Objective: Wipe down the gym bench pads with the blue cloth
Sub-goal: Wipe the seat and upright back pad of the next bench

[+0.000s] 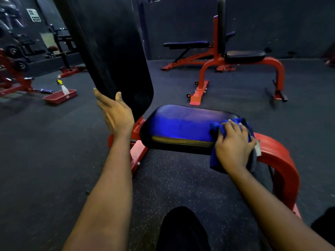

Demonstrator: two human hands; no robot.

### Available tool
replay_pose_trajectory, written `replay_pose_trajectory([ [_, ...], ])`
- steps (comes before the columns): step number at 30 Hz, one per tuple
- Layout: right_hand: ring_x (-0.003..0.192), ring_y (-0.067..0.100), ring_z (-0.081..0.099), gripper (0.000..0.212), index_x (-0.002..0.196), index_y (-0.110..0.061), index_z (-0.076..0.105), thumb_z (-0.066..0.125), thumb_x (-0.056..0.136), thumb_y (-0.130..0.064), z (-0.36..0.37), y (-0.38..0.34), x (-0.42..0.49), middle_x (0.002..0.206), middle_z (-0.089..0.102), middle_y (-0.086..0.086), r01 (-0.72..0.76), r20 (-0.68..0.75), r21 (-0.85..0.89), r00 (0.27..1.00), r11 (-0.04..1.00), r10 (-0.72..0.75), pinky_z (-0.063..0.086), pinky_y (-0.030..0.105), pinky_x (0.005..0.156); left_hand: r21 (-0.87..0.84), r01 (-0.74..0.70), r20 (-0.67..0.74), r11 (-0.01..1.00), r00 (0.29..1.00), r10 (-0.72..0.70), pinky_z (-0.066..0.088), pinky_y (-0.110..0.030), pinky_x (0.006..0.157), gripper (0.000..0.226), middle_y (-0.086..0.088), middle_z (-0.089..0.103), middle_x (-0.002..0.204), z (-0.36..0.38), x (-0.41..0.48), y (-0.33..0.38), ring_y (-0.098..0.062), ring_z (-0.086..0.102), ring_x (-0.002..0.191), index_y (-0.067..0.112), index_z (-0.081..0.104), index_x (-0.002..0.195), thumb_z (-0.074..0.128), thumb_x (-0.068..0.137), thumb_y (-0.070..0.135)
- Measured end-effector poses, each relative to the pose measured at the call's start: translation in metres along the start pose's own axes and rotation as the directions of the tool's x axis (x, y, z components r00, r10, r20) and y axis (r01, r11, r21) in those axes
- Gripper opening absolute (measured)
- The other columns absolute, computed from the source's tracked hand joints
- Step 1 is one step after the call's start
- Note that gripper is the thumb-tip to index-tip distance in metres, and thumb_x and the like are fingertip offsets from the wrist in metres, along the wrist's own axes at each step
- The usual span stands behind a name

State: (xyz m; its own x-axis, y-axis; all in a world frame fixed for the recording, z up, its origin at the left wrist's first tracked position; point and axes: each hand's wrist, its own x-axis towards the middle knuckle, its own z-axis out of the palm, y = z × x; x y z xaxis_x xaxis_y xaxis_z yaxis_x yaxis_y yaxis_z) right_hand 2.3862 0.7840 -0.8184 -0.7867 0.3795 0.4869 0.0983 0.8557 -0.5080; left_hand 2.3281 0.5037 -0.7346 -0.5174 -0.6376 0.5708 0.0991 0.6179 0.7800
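Blue cloth [215, 129] in right hand [233, 145], seemingly

The top of the seat pad [181, 122] lies free from its left edge across to its right corner, where the right hand [233, 144] holds the cloth [216, 128]. The tall back pad [116, 51] stands just left of the seat and bars that side; the left hand [116, 113] is at its near edge. The red frame [279, 160] arches close on the right. The floor [181, 178] before the seat is open.
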Motion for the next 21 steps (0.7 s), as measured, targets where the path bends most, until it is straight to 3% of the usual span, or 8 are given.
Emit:
replay_pose_trajectory([
  [3,0.135,0.024,0.040,0.017,0.107,-0.024,0.058,0.045,0.097,-0.028,0.006,-0.007,0.036,0.136,0.056,-0.003,0.065,0.176,-0.114,0.983,0.991,-0.044,0.027,0.057,0.107,0.026,0.002,-0.007,1.000,1.000,-0.002,0.040,-0.046,0.102,0.068,-0.026,0.029,0.152,0.003,-0.003,0.001,-0.041,0.039,0.134,0.000,0.010,0.154,0.039,0.104,0.037],
  [7,0.130,0.027,0.043,0.018,0.110,-0.023,0.054,0.041,0.098,-0.026,0.007,-0.023,0.082,0.134,0.057,0.004,0.115,0.401,-0.091,0.913,0.989,-0.069,0.028,0.058,0.103,0.047,-0.009,-0.044,0.999,0.999,0.011,0.036,-0.043,0.105,0.066,-0.025,0.027,0.154,0.002,-0.004,0.002,-0.038,0.036,0.137,-0.001,0.011,0.153,0.039,0.104,0.034],
  [11,0.152,0.023,0.008,0.041,0.140,-0.043,0.039,0.035,0.100,-0.048,0.002,-0.003,0.046,0.163,0.018,-0.009,0.129,0.424,-0.204,0.905,0.971,-0.031,0.008,0.073,0.108,0.045,-0.009,-0.061,0.999,0.998,0.012,0.040,-0.049,0.100,0.066,-0.022,0.028,0.154,0.006,-0.006,0.004,-0.038,0.039,0.134,0.001,0.013,0.154,0.037,0.104,0.036],
  [15,0.152,0.024,-0.002,0.046,0.146,-0.047,0.031,0.033,0.100,-0.048,-0.005,-0.002,0.050,0.165,0.008,-0.011,0.068,0.459,-0.193,0.888,0.979,0.029,0.012,0.075,0.107,0.014,-0.009,-0.097,1.000,0.995,0.011,0.045,-0.053,0.096,0.065,-0.020,0.033,0.151,0.010,-0.006,0.002,-0.039,0.045,0.130,0.004,0.015,0.154,0.037,0.102,0.038],
  [18,0.151,0.031,0.003,0.045,0.145,-0.038,0.035,0.035,0.100,-0.038,0.018,-0.019,0.090,0.164,0.016,-0.005,0.094,0.532,-0.247,0.845,0.964,0.054,0.013,0.078,0.104,0.023,-0.016,-0.091,1.000,0.996,0.018,0.046,-0.052,0.096,0.065,-0.020,0.032,0.152,0.012,-0.004,0.000,-0.039,0.045,0.129,0.004,0.014,0.154,0.036,0.103,0.039],
  [21,0.145,0.035,0.020,0.036,0.132,-0.029,0.045,0.039,0.097,-0.028,0.040,-0.039,0.122,0.152,0.037,0.003,0.109,0.567,-0.237,0.823,0.965,0.046,0.012,0.081,0.102,0.032,-0.018,-0.084,0.999,0.996,0.020,0.041,-0.047,0.100,0.064,-0.023,0.030,0.152,0.011,-0.006,0.002,-0.038,0.041,0.133,0.002,0.013,0.153,0.036,0.104,0.036],
])
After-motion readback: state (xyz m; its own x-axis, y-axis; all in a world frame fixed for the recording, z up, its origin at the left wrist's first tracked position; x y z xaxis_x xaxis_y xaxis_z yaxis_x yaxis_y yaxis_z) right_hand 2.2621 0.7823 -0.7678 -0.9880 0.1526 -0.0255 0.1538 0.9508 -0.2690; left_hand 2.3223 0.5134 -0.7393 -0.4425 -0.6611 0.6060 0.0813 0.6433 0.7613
